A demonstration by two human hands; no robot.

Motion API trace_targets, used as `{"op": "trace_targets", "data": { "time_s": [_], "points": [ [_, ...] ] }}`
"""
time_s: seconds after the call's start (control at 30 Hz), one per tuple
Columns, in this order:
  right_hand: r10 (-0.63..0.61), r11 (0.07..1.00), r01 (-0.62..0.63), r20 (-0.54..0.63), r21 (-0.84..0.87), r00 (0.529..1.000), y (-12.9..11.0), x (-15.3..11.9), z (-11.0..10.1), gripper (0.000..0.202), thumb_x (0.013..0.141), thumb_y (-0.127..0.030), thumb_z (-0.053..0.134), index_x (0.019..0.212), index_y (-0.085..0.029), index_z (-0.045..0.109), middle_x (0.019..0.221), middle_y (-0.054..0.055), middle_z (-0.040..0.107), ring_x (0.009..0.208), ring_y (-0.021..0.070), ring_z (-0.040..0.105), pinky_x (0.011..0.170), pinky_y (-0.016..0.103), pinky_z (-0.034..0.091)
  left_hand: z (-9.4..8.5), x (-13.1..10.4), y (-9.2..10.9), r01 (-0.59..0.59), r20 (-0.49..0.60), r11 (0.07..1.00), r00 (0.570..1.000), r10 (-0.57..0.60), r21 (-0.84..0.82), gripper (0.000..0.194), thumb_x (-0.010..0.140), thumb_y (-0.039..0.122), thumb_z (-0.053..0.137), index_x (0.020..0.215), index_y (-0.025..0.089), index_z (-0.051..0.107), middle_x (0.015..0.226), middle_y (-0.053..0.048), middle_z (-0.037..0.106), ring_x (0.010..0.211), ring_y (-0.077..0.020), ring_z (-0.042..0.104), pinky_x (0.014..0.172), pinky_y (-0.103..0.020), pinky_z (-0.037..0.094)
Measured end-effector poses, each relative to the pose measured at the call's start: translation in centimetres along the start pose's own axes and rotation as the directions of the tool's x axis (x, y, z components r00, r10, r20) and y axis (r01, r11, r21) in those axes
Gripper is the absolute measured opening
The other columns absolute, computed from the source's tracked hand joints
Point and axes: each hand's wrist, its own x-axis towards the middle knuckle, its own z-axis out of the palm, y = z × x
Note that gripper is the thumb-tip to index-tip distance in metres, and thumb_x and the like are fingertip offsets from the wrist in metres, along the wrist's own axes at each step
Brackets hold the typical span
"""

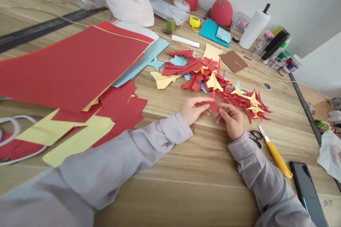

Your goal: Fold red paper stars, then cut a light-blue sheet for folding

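Red paper piece [213,106], yellow-handled knife [277,156], red sheets [66,67].

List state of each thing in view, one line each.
left hand: pinching red paper piece
right hand: pinching same piece
folded paper pile: loose on table
utility knife: lying flat, blade out
scissors: lying flat
phone: screen dark
large red sheet: flat, atop stack

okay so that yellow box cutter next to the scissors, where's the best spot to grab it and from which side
Probably the yellow handle of the box cutter, near its middle, coming from above. It lies flat on the table with the bare blade tip pointing up toward the scissors, so stay off that end. The right hand is nearest; the phone crowds the far end.
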Motion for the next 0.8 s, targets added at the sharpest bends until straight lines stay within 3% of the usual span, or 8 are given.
{"op": "trace_targets", "data": {
  "time_s": [0.07,0.2,0.33,0.67,0.8],
  "points": [
    [-0.015,1.0,0.015,-0.011,0.008,1.0,-0.02,0.02,0.0,0.028,0.073,-0.041,0.069,0.089,-0.019,0.062,0.058,-0.002,0.064,0.044,0.0112,0.056,0.043,0.024,0.043,0.06,-0.07,0.01,0.026,0.009,0.999,1.0,-0.026,0.034,0.03,0.066,0.02,0.07,0.094,0.011,0.069,0.07,-0.004,0.069,0.064,-0.0153,0.066,0.064,-0.03,0.057],
    [-0.03,0.999,0.03,-0.015,0.011,0.999,-0.12,0.01,0.02,0.025,0.072,-0.039,0.068,0.088,-0.02,0.063,0.057,-0.002,0.064,0.043,0.0116,0.055,0.042,0.024,0.042,0.08,-0.11,-0.06,0.04,0.016,0.999,0.999,-0.04,0.024,0.038,0.064,0.017,0.072,0.101,0.013,0.068,0.071,-0.003,0.071,0.061,-0.016,0.067,0.06,-0.03,0.057],
    [-0.038,0.999,0.038,-0.018,0.001,0.999,-0.18,-0.05,0.01,0.022,0.073,-0.036,0.067,0.089,-0.02,0.064,0.057,-0.002,0.063,0.043,0.0119,0.055,0.042,0.025,0.042,-0.01,-0.06,-0.3,0.049,0.05,0.998,0.997,-0.051,0.049,0.026,0.065,0.022,0.073,0.089,0.012,0.071,0.063,-0.004,0.069,0.059,-0.0177,0.066,0.054,-0.029,0.056],
    [-0.105,0.994,0.105,-0.02,-0.02,0.994,-0.24,-0.16,-0.01,0.009,0.073,-0.029,0.064,0.075,-0.02,0.067,0.056,-0.002,0.062,0.044,0.0113,0.055,0.044,0.025,0.045,0.17,-0.19,0.28,0.067,0.015,0.997,0.998,-0.067,0.034,0.015,0.063,0.021,0.073,0.074,0.01,0.07,0.057,-0.004,0.068,0.053,-0.0158,0.065,0.052,-0.028,0.054],
    [-0.099,0.995,0.098,-0.014,-0.028,0.995,-0.25,-0.19,0.11,0.014,0.072,-0.031,0.067,0.08,-0.02,0.064,0.059,-0.003,0.062,0.044,0.0108,0.055,0.044,0.024,0.046,0.27,-0.27,0.31,0.062,-0.013,0.997,0.998,-0.061,0.048,0.019,0.059,0.024,0.077,0.07,0.011,0.07,0.056,-0.003,0.068,0.053,-0.0158,0.065,0.053,-0.028,0.055]
  ]
}}
